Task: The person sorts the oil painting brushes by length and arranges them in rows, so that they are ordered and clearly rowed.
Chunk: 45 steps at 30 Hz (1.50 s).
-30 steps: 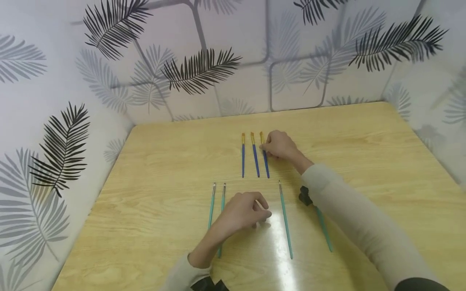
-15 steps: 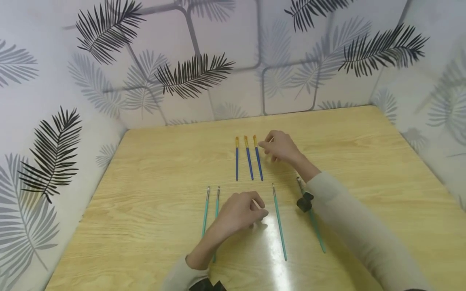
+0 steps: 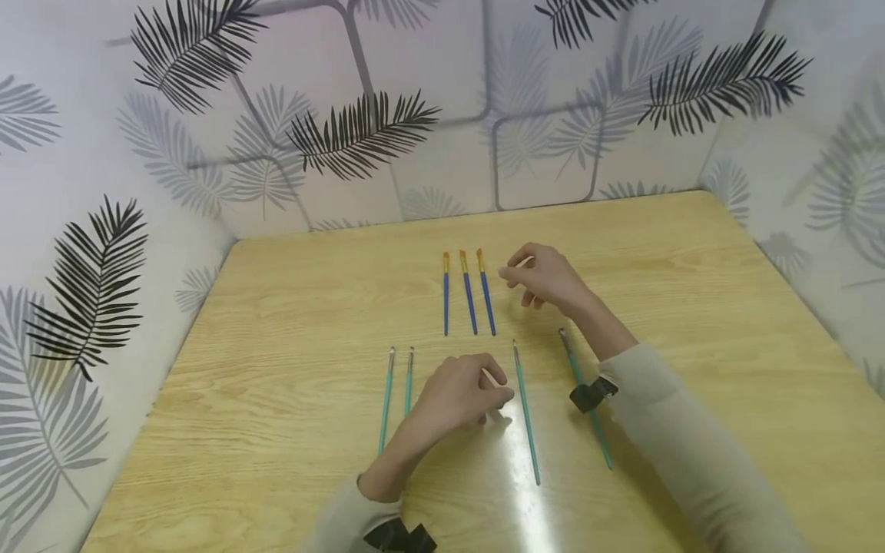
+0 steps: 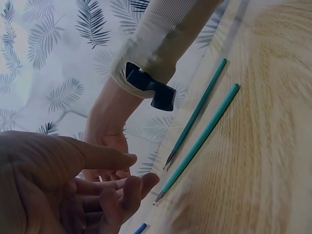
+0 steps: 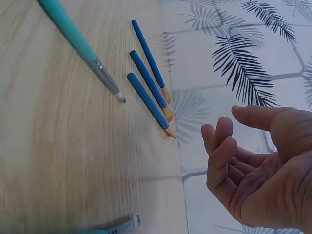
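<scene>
Three blue-handled paintbrushes (image 3: 469,299) with golden ferrules and orange-brown bristles lie side by side toward the back of the table. My right hand (image 3: 546,278) hovers just right of them, fingers loosely bent, holding nothing; its wrist view also shows a gap between thumb and fingers. In front, my left hand (image 3: 459,395) hangs relaxed with nothing in it. It partly covers one teal-handled paintbrush (image 3: 409,378), beside another teal paintbrush (image 3: 386,403). To its right lies a third teal paintbrush (image 3: 527,418). Another teal paintbrush (image 3: 572,361) runs partly behind the right wrist's camera.
The light wooden table (image 3: 290,307) meets a wall (image 3: 429,169) with a grey and black leaf pattern at the back. A black wrist camera (image 3: 592,394) sits on the right sleeve, low over the teal brush. Bright glare marks the table's front middle.
My right hand has let go of the rightmost blue paintbrush and drawn away to the right. That brush stays beside the other two. The left hand has hardly moved.
</scene>
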Each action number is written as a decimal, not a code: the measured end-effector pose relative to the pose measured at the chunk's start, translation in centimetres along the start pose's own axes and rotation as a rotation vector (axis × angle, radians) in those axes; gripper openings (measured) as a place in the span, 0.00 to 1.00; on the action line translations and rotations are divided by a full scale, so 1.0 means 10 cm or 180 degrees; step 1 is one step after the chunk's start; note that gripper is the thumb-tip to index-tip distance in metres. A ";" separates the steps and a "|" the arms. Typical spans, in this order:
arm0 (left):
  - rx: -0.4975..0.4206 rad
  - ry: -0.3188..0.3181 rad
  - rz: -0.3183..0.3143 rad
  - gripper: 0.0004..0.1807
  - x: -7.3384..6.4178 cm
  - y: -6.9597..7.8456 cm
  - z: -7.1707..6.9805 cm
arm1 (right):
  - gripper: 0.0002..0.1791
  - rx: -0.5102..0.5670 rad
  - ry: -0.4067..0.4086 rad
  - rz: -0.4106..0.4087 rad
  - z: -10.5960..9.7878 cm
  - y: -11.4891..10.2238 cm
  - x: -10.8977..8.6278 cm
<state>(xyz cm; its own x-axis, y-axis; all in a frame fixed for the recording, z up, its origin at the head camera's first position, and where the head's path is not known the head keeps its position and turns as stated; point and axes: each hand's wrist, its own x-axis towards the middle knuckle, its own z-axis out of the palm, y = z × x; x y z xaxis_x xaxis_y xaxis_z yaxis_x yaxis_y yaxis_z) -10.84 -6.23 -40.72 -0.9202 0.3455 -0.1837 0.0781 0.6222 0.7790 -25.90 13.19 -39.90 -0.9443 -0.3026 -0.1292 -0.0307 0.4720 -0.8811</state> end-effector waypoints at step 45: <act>0.0114 -0.0091 -0.0180 0.15 0.14 0.07 0.13 | 0.29 0.0295 -0.0130 0.0096 -0.33 0.11 -0.65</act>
<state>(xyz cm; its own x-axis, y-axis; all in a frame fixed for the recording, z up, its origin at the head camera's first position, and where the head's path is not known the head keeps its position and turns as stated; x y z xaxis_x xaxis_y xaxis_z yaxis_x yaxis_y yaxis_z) -11.55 -4.36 -41.22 -0.9123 0.3288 -0.2441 0.0405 0.6657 0.7451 -20.90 18.36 -38.50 -0.9301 -0.3238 -0.1733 0.0299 0.4034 -0.9145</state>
